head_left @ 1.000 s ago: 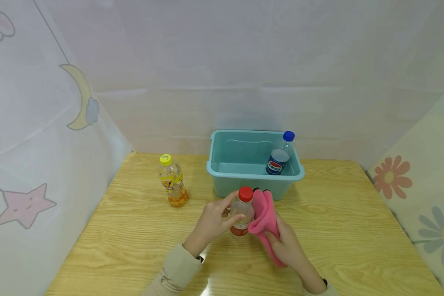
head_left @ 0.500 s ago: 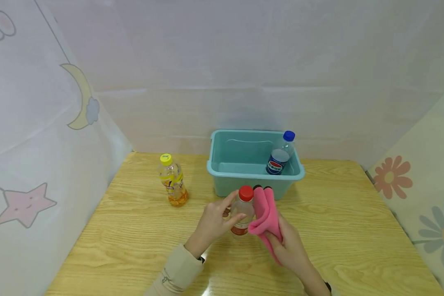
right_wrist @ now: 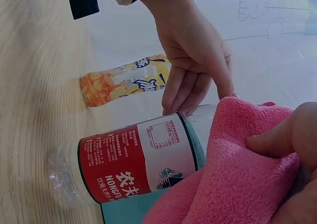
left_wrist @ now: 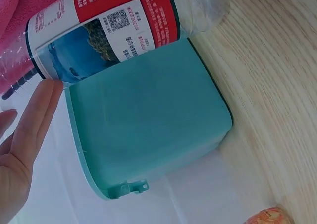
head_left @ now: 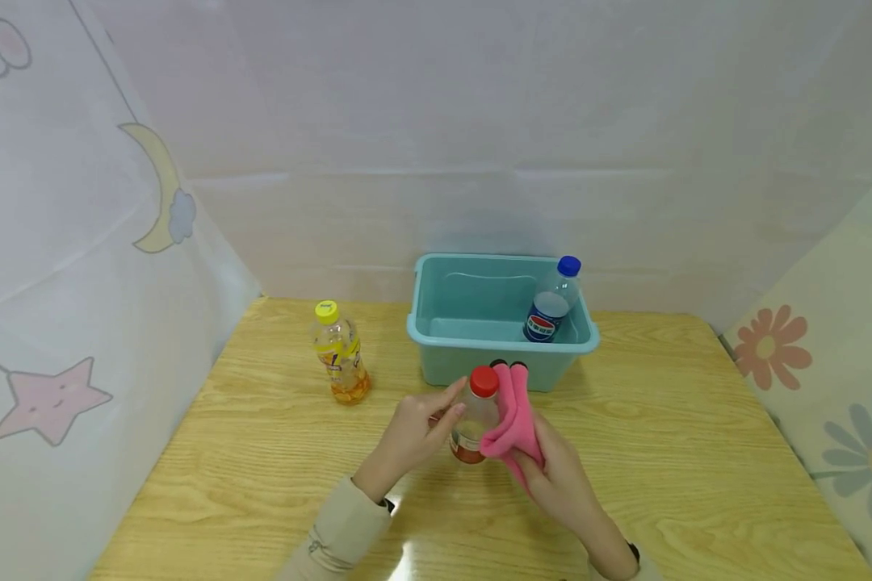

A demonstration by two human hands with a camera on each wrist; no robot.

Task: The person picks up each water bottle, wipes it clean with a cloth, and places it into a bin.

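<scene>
Head view: left of both hands stands a yellow-capped bottle (head_left: pixel 343 357); the left hand (head_left: pixel 410 434), fingers nearly straight, has drawn its thumb back from the red-capped bottle (head_left: pixel 476 420) between the hands; the pink cloth (head_left: pixel 514 428), gripped by the right hand (head_left: pixel 563 484), has shifted slightly leftward.

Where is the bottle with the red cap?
In the head view, the red-capped bottle is just right of centre, between the left hand and pink cloth, before the teal bin.

R wrist view: btl (right_wrist: pixel 133 159) partly behind pink cloth (right_wrist: pixel 235 174)
</scene>
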